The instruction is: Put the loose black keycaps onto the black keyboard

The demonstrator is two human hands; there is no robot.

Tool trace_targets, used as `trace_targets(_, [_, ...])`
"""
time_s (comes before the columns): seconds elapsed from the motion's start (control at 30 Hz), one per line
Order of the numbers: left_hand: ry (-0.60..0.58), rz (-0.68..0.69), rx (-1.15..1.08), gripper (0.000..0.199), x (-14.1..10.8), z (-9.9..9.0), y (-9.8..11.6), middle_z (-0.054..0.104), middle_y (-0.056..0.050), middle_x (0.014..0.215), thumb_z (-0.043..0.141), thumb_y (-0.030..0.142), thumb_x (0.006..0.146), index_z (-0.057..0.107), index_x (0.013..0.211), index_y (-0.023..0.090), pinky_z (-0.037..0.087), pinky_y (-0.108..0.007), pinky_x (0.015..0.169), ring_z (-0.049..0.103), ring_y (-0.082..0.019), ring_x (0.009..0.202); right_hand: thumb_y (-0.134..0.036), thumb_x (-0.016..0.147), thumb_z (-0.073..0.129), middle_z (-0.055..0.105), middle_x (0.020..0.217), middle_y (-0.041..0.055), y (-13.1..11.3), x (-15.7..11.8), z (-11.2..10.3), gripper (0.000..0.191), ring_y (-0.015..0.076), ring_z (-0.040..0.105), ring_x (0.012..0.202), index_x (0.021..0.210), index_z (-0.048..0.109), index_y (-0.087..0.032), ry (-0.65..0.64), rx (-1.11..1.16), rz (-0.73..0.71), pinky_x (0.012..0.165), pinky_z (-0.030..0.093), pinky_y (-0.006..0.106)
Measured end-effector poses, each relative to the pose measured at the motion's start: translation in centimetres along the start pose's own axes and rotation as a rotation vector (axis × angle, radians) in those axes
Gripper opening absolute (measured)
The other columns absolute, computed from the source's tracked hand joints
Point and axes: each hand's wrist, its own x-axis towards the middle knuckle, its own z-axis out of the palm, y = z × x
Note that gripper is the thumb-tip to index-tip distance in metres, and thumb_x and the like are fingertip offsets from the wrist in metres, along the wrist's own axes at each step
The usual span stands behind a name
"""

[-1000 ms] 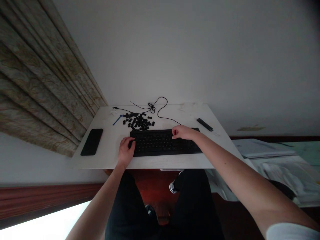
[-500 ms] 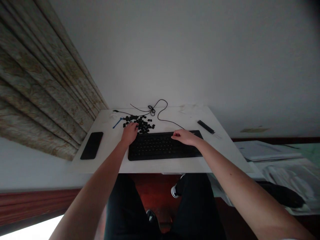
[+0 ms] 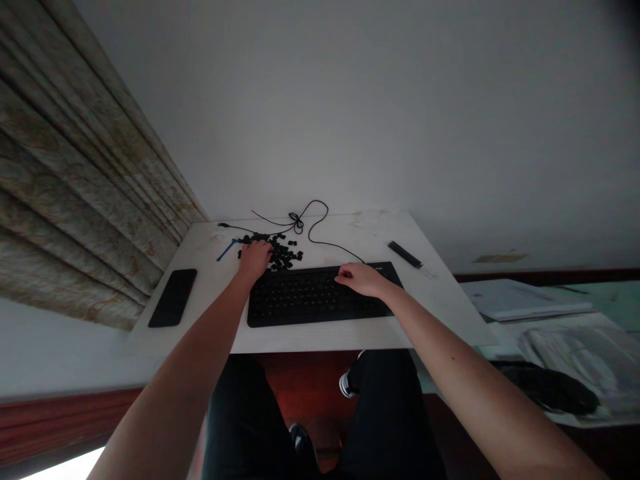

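Observation:
A black keyboard (image 3: 295, 300) lies near the front of the white desk, with its key caps off over much of its surface. Behind its left end is a loose heap of black keycaps (image 3: 283, 257). My left hand (image 3: 256, 259) reaches over the left side of that heap, fingers bent down among the caps; whether it grips one is hidden. Above the upper right part of the keyboard, my right hand (image 3: 361, 277) is closed, thumb and fingers pinched together. Anything between those fingertips is too small to make out.
A blue stick-like tool (image 3: 227, 250) lies left of the heap. The keyboard's cable (image 3: 320, 207) loops along the wall. A black phone (image 3: 173, 298) rests at the desk's left, a dark bar-shaped piece (image 3: 405, 255) at the right. Papers (image 3: 525, 301) sit beyond the desk's right edge.
The view has shifted slightly, moving the desk a little left in the picture. My left hand has moved slightly farther into the keycap heap. My right hand stays pinched over the keyboard.

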Motion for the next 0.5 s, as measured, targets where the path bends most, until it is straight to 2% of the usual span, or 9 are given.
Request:
trace_targets(0.13, [-0.034,0.054,0.049,0.016,-0.1,0.1,-0.1,0.069,-0.011,0.098,0.053,0.019,0.087,0.067,0.094,0.022,0.037,-0.044,0.094,0.059,-0.029,0.104,-0.041,0.091,0.055,0.071,0.087,0.0071,-0.1,-0.2,-0.1,0.026,0.0193,0.061,0.074,0.087,0.068,-0.020,0.018,0.027,0.008,0.063,0.038,0.029])
trace_targets(0.27, [-0.008,0.020,0.010,0.019,-0.2,0.2,-0.1,0.071,-0.012,0.097,0.054,0.017,0.086,0.067,0.098,0.021,0.037,-0.045,0.096,0.061,-0.030,0.102,-0.039,0.091,0.055,0.071,0.086,0.0074,-0.2,-0.4,-0.1,0.024,0.0191,0.062,0.075,0.085,0.068,-0.019,0.056,0.099,0.025,0.064,0.040,0.029])
trace_targets(0.4, [0.064,-0.081,-0.160,0.021,-0.5,-0.1,-0.2,0.072,-0.010,0.092,0.055,0.015,0.083,0.068,0.098,0.022,0.041,-0.041,0.095,0.064,-0.027,0.097,-0.037,0.091,0.056,0.070,0.083,0.0075,-0.4,-0.8,-0.2,0.023,0.0192,0.062,0.075,0.084,0.067,-0.018,0.137,0.138,0.049,0.066,0.041,0.029])
trace_targets(0.5, [0.184,-0.222,-0.434,0.018,-0.9,-0.5,0.3,0.072,-0.007,0.091,0.056,0.018,0.083,0.067,0.096,0.021,0.046,-0.038,0.090,0.066,-0.024,0.092,-0.036,0.091,0.055,0.069,0.080,0.0065,-0.8,-1.1,-0.2,0.023,0.0190,0.060,0.073,0.081,0.065,-0.019,0.211,0.159,0.042,0.066,0.040,0.029])
